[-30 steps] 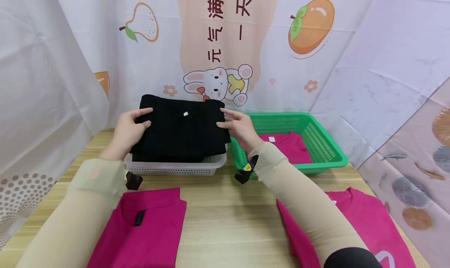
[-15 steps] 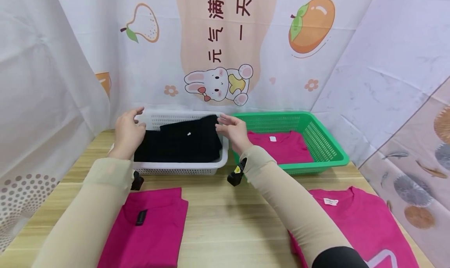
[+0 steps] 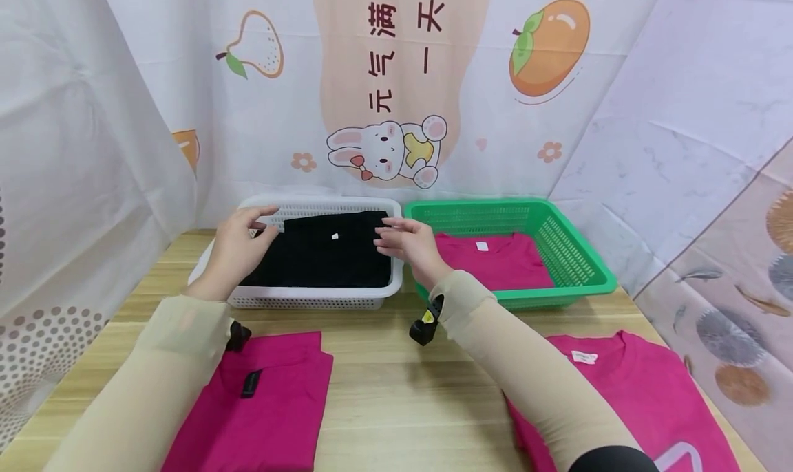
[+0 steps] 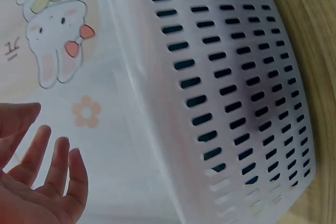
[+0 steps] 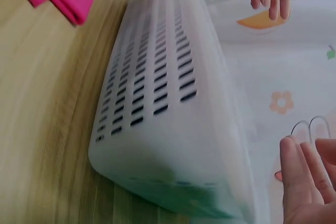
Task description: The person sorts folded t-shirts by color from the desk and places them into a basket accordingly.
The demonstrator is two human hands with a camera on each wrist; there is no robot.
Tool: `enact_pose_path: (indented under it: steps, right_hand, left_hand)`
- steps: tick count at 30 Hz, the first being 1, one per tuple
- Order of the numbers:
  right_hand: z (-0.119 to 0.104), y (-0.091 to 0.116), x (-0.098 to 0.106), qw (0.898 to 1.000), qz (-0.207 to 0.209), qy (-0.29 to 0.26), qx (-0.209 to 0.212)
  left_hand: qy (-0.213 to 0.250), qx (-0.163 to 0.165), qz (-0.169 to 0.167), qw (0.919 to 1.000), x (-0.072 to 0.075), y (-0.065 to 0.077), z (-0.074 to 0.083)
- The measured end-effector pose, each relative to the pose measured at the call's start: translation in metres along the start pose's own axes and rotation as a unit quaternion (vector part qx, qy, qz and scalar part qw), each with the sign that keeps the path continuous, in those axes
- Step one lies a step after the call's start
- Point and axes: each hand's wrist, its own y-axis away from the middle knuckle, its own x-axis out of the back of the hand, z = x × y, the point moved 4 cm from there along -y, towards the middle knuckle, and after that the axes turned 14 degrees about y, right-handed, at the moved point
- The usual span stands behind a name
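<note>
Cloth, black and folded, lies inside the white basket, its small white tag showing toward the basket's far side. Your left hand is at the left end of the white basket, thumb and fingers set wide apart with nothing between them. Your right hand is at its right end, fingers fairly straight and close together, likewise empty. Whether any fingertip grazes the cloth, you can't tell from these views.

Judging by this layout, you are finishing the step of setting the black piece down; it sits flat within the walls. The next move seems to ask you to lift both hands clear of the white basket without catching the cloth.

After that, the magenta pieces would probably want your attention. One folded shirt is on the table, nearer you than the white basket and toward its left; a printed shirt lies nearer you and well to its right. Just beside the white basket, on its right, the green basket already holds a magenta top, so either shirt likely belongs there. Support it from both sides, or the fold could slip.
</note>
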Motion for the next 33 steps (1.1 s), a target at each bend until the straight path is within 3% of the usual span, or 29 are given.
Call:
enact_pose_path:
  steps: [4,13,22,29,33]
  right_hand:
    - [-0.003,0.011,0.001,1.0,-0.021,0.019,0.009]
    - [-0.001,0.039,-0.001,0.994,-0.085,0.064,0.02]
    - [0.015,0.057,-0.007,0.991,-0.12,0.052,0.032]
    - [0.029,0.074,-0.014,0.985,-0.154,0.074,0.04]
    - [0.038,0.081,-0.017,0.982,-0.169,0.072,0.04]
  left_hand:
    - [0.006,-0.01,-0.018,0.9998,0.0,0.011,0.008]
    - [0.032,0.012,-0.029,0.999,0.005,0.044,0.016]
    - [0.066,-0.04,-0.017,0.9969,-0.005,0.068,0.025]
    - [0.03,-0.043,-0.018,0.9984,-0.01,0.091,0.02]
    - [0.006,-0.029,-0.014,0.9995,-0.01,0.104,0.01]
